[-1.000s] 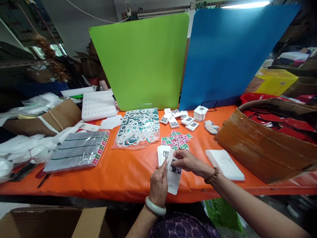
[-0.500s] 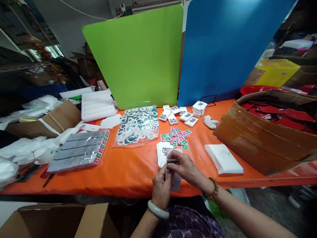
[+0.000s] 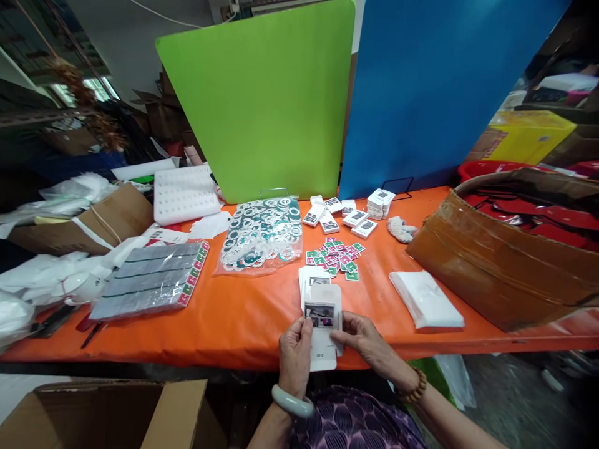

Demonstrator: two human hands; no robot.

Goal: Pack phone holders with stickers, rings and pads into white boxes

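A white printed card [image 3: 322, 324] is held upright over the near edge of the orange table [image 3: 243, 318]. My left hand [image 3: 294, 355] pinches its left side, and my right hand [image 3: 362, 343] grips its right side. Just behind the card lies a small stack of white cards [image 3: 311, 279]. Beyond that is a scatter of small green and pink labels [image 3: 334, 257]. Further back are several folded white card boxes [image 3: 346, 215].
A clear bag of round green-and-white badges [image 3: 262, 234] and a bagged sheet of grey strips [image 3: 150, 280] lie to the left. A white pad [image 3: 425, 299] and a big open cardboard box [image 3: 505, 249] are to the right. Green [image 3: 262, 106] and blue [image 3: 435, 93] boards stand behind.
Both hands have drawn back toward the table's near edge. The card, folded between the fingers half a second ago, is now held flat and upright between both hands.
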